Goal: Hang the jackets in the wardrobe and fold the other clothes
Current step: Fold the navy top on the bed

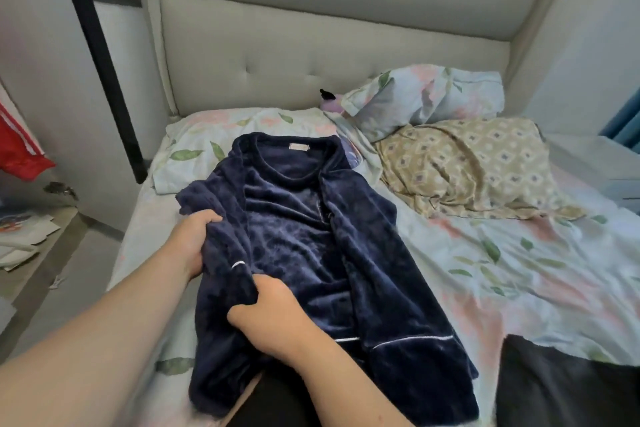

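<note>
The navy fleece top [311,236] is lying open, lining up, on the bed [485,270] in the middle of the frame. Its collar is pointing toward the headboard [311,28] and its hem is trailing off toward the lower edge. Both hands are working on its left-of-frame side. The left hand [194,239] is gripping the bunched sleeve fabric at the garment's outer edge. The right hand [266,312] is pinching the same bundle lower down, just below the white-piped cuff [239,265]. The hands are sitting near each other but not touching, each clamped on the cloth.

Judging from this, the folding of this piece is only beginning. The sleeve seems to be coming inward, while the body is lying at full length and the right-of-frame side is lying unfolded. No folded pile is showing anywhere. A dark garment [561,385] is lying loose at the lower right. A red garment with white stripes [20,149] is showing at the left edge, and I cannot tell whether it is hung or merely draped.

As for containers, no wardrobe interior is showing. The grey panel with a black strip [69,45] at the upper left may be its door, but I cannot tell, and nothing inside it is in view.
</note>
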A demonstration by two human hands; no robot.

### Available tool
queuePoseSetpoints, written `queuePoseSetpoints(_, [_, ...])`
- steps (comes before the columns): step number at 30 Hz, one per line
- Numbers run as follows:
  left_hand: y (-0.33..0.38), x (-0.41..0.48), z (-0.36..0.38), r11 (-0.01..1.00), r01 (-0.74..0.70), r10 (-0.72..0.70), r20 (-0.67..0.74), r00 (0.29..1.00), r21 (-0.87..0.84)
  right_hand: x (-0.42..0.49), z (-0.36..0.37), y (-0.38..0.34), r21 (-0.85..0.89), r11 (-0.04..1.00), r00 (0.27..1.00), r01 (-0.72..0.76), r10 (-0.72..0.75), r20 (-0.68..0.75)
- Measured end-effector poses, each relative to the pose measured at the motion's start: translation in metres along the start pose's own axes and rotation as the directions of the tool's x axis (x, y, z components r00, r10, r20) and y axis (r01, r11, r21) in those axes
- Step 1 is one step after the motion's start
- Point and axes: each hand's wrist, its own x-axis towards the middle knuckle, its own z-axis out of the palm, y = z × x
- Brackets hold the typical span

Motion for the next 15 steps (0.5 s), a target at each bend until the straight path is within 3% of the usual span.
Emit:
queuePoseSetpoints(3, [0.015, -0.005, 0.063, 0.971, -0.227, 0.229, -0.01, 0.973, 0.069, -0.014, -0.053, 0.007, 0.101, 0.994, 0.986, 0.032, -0.015, -0.166])
queuePoseSetpoints(7, [0.009, -0.01, 0.153, 0.901, -0.354, 0.314, 0.186, 0.931, 0.252, -0.042, -0.125, 0.032, 0.144, 0.99, 0.926, 0.001, 0.054, -0.373])
queuePoseSetpoints(11, [-0.02, -0.017, 0.224, 0.799, -0.42, 0.235, 0.418, 0.877, 0.431, -0.081, -0.186, 0.075, 0.188, 0.977, 0.841, -0.102, 0.185, -0.508])
queuePoseSetpoints(13, [-0.04, -0.022, 0.249, 0.733, -0.427, 0.135, 0.501, 0.855, 0.53, -0.097, -0.21, 0.101, 0.228, 0.958, 0.756, -0.172, 0.277, -0.594])
queuePoseSetpoints(15, [-0.06, -0.028, 0.26, 0.669, -0.412, 0.021, 0.539, 0.842, 0.618, -0.106, -0.221, 0.126, 0.275, 0.931, 0.718, -0.24, 0.361, -0.595])
